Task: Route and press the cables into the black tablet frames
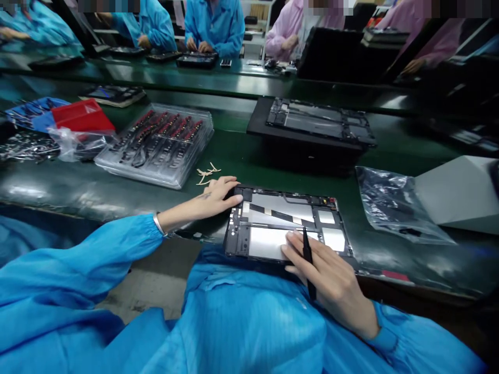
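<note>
One silvery rectangular tablet [273,240], left hand [213,199] clasping its corner, right hand [331,274] grasping slim tweezers [307,246]

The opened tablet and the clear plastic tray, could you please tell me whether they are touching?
Apart: the head view plainly shows a stretch of green table between the opened tablet and the clear plastic tray.

An opened tablet [268,244] lies at the near edge of a glossy green bench [230,148], pale twisted scraps [213,167] near it. On the left are a clear tray [156,179] of parts [156,135], a crumpled bag [74,146] and a red bin [86,118]. Beyond the tablet is a black stand [307,156]; on the right, a flat bag [390,205] and a pale box [460,192]
</note>
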Motion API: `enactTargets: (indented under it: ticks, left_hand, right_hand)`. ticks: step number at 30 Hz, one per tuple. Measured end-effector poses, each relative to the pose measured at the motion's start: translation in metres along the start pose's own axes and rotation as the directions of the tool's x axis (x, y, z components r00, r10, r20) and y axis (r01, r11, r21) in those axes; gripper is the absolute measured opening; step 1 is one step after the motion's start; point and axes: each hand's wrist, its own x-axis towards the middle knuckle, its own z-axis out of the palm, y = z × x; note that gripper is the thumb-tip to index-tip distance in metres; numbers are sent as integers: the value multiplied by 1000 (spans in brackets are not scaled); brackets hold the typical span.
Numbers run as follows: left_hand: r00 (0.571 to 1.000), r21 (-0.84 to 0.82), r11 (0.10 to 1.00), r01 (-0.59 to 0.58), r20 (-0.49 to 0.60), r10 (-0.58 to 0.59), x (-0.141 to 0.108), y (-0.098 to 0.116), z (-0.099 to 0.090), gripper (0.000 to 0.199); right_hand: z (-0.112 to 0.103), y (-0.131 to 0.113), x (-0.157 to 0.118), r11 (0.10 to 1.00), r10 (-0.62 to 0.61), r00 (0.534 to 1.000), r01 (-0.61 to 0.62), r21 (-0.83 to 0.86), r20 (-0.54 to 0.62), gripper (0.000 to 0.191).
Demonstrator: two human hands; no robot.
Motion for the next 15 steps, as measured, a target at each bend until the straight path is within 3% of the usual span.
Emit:
enactTargets:
  ticks: [2, 4, 6, 8, 10, 12, 15]
  left_hand:
    - [996, -285, 956, 70, 67, -53, -7, 13, 1, 75]
    - [987, -590, 795, 142, 150, -66, -17, 28, -1, 87]
    - [983, -773, 609, 179, 160, -85, -29, 43, -4, 94]
    - [986, -836, 530, 141, 69, -154, -39, 54, -10, 94]
    - [968, -853, 520, 48, -88, -235, -44, 62, -25, 91]
    - [914, -841, 536, -73, -271, -302, -43, 64, -50, 83]
    - [796, -782, 586, -211, -485, -361, -22, 51, -110, 56]
  right_hand:
    - [8, -1, -5, 1000, 1, 999, -1, -7, -41, 53]
    - [12, -1, -8, 999, -29, 997, 26, -38, -67, 53]
    - [13, -1, -5, 997, -64, 994, 60, -50, -93, 50]
    - [6, 0, 3, 996, -87, 988, 83, -33, -126, 44]
    - [-6, 4, 16, 992, -129, 980, 126, -29, -152, 37]
    - [-20, 12, 31, 984, -175, 969, 167, -58, -173, 32]
    - [-32, 33, 52, 984, -172, 953, 153, -90, -249, 32]
